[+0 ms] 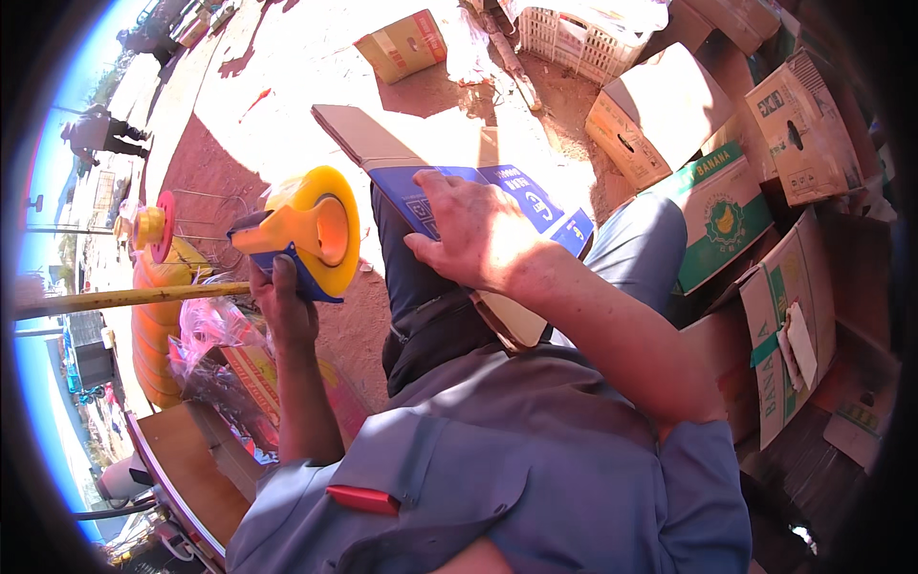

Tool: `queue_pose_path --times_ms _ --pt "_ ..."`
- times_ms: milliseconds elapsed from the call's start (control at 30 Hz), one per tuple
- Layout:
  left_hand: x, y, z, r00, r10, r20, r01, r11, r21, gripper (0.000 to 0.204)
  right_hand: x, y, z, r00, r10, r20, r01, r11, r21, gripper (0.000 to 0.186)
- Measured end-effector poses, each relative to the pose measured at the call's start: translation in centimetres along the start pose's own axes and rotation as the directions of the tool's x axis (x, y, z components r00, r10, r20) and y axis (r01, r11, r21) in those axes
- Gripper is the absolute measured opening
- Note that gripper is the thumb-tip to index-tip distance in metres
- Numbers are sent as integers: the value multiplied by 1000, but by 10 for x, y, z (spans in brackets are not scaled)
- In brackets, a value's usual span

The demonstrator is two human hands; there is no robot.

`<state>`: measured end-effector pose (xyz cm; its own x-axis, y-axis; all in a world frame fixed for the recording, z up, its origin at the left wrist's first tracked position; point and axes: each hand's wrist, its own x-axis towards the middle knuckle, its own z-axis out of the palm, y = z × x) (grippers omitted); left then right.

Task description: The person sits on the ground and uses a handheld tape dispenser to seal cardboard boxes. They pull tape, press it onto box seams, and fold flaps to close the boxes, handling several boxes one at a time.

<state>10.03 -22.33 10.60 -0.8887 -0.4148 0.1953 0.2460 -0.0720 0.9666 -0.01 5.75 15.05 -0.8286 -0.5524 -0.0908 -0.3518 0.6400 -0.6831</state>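
My left hand (285,297) is closed around the grip of a tape dispenser (287,228), which is orange and blue. A wide yellow roll of tape (352,230) sits in it, held up to the left of my knees. Across my lap leans a folded cardboard box (531,191), blue-printed on its upper face and plain brown along its flaps. My right hand (473,230) lies over that blue face, thumb apart and fingers stretched out, pressing on the cardboard without wrapping round it. The box's lower edge rests near my waist.
Green-and-tan cartons (727,215) and brown boxes (803,134) crowd the right side. A white plastic crate (574,43) and a small carton (402,46) stand farther off. A yellow pole (134,299) crosses at left, by an orange ribbed bundle (158,335). People stand far left.
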Motion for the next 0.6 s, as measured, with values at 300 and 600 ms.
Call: queue_pose_path --times_ms 300,600 --pt "2 72 -5 928 -219 300 53 878 476 78 -53 123 -31 980 183 -79 -95 775 625 25" --pt "7 114 54 699 -452 554 56 807 588 95 -43 26 -45 981 -123 149 -47 599 799 30"
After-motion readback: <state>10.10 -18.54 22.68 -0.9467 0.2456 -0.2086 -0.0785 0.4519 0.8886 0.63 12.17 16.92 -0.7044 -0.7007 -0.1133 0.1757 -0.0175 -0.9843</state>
